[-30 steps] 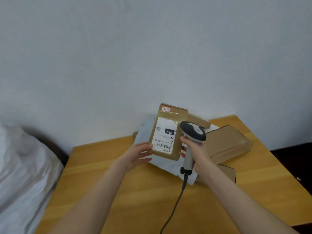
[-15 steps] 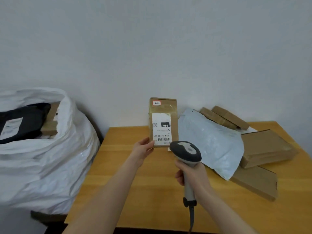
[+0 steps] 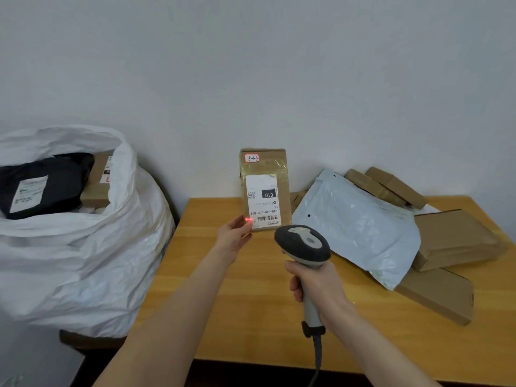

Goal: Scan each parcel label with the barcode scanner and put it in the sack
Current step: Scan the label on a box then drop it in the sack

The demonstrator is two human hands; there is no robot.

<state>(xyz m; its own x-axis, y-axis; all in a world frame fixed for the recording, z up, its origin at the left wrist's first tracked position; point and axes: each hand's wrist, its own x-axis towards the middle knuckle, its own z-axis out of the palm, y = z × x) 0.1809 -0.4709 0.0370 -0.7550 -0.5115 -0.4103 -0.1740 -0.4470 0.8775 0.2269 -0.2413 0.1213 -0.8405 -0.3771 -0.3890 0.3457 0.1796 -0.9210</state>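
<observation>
Parcel [image 3: 264,188] upright over the table's [image 3: 251,317] back-left edge, label facing the camera. Left hand [image 3: 233,238] pinches its lower left corner. Sack [image 3: 83,247] mouth open, just left of the table edge. Mailer [image 3: 357,230] and boxes [image 3: 452,238] crowd the right. Right hand [image 3: 315,283] wraps the scanner [image 3: 303,244] handle, with the head just below the parcel.

1. The parcel [image 3: 265,170] is brown cardboard under glossy clear tape
2. Its label [image 3: 262,203] is white with black print, a black barcode and a black block with "010" in white
3. Sticker [image 3: 252,158]: white, red border, dark handwriting
4. A red scan line [image 3: 248,219] glows at the label's edge
5. Barcode scanner [image 3: 303,244]: black head, light grey top panel and handle
6. Sack [image 3: 83,247]: white; inside it, a black mailer [image 3: 55,182]
7. Table [image 3: 251,303]: honey-yellow wood grain
8. Poly mailer [image 3: 360,230]: pale bluish grey; boxes [image 3: 452,241] beside it plain brown
</observation>
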